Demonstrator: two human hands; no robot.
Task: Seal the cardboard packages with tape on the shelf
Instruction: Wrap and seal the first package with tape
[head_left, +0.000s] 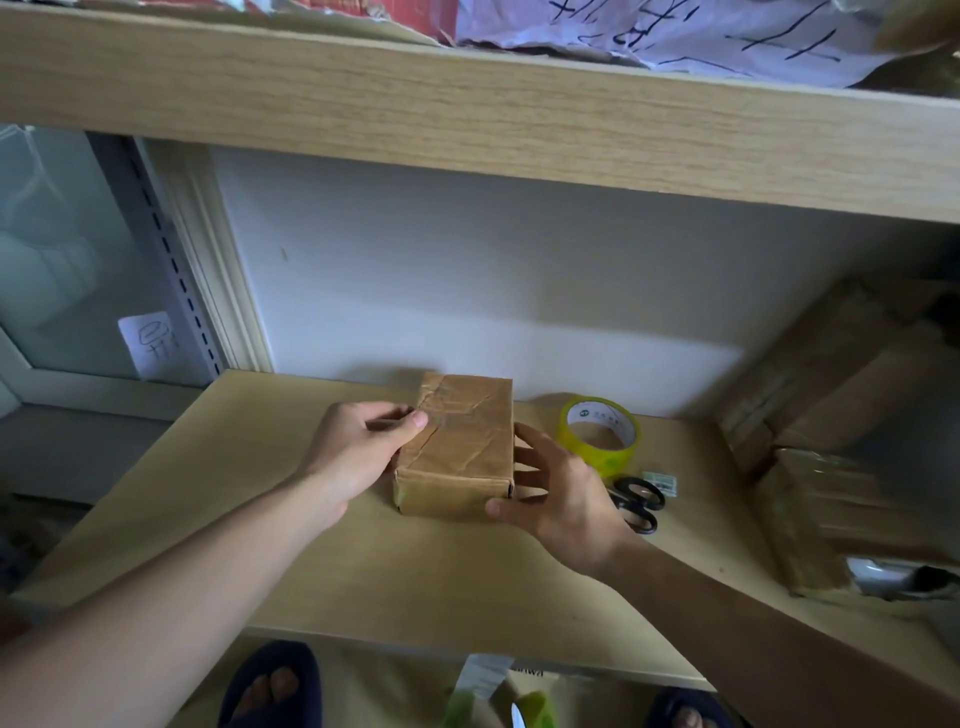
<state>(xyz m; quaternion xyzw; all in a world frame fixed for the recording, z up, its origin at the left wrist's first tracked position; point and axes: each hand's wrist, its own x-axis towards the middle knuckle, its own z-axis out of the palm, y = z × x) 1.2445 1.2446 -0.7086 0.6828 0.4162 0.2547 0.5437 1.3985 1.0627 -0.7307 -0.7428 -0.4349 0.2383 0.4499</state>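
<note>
Cardboard, wrapped all over in glossy brown tape, makes up the small package (457, 447) that sits on the lower shelf (322, 561) near its back edge, close to the pale wall (467, 291). Both hands hold it from opposite sides. On the left, the left hand (358, 452) cups the package's left side, thumb lying over the top edge and the other fingers (387, 415) curled round the far left corner. On the right, the right hand (561, 493) meets the right side with its fingers (530, 457) spread and lightly bent against that face, while the thumb presses the near right bottom corner. The tape on top is wrinkled, with creases running across it. Just to the right of the package stands a roll of yellow-green tape (597, 434), tilted so its cardboard core faces the camera, behind the right hand. Black-handled scissors (639, 501) lie flat on the shelf just in front of the roll, beside the right wrist. Further right, a stack of larger taped cardboard boxes (831, 431) fills the corner, blurred. An upper shelf (467, 119) spans the top, with crumpled white paper bearing black marks (701, 36) on it. Below the shelf edge, two feet in dark slippers (270, 686) show.
</note>
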